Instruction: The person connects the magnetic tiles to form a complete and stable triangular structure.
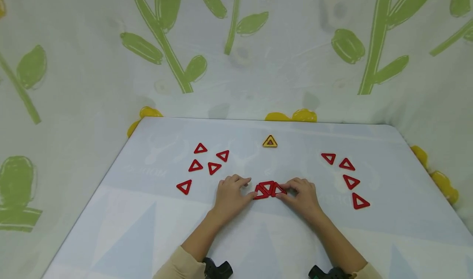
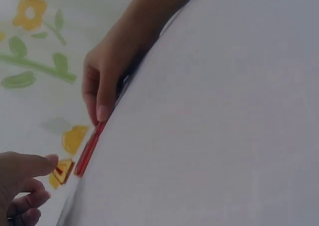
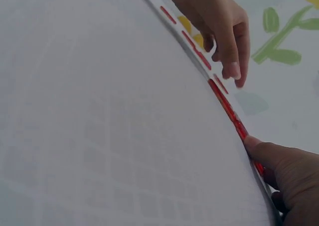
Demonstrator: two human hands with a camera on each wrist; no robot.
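Three red triangle tiles stand side by side in a row at mid-table, the left one (image 1: 260, 197), the middle one (image 1: 267, 183) point down, and the right one (image 1: 274, 190). My right hand (image 1: 304, 197) pinches the right tile between thumb and forefinger; in the right wrist view the thumb (image 3: 256, 142) lies against the red row. The left hand (image 1: 232, 194) is at the row's other end, its thumb tip by the left tile and its forefinger raised apart from it. Seen from the left wrist, this hand (image 2: 25, 186) has a gap between its fingers and the tiles.
A yellow triangle tile (image 1: 270, 146) lies beyond the row, near the table's (image 1: 207, 250) back edge. Several loose red triangle tiles are scattered at left, among them one (image 1: 184, 182), and several more at right, including one (image 1: 360, 207). A flower-patterned cloth (image 1: 277, 81) hangs behind.
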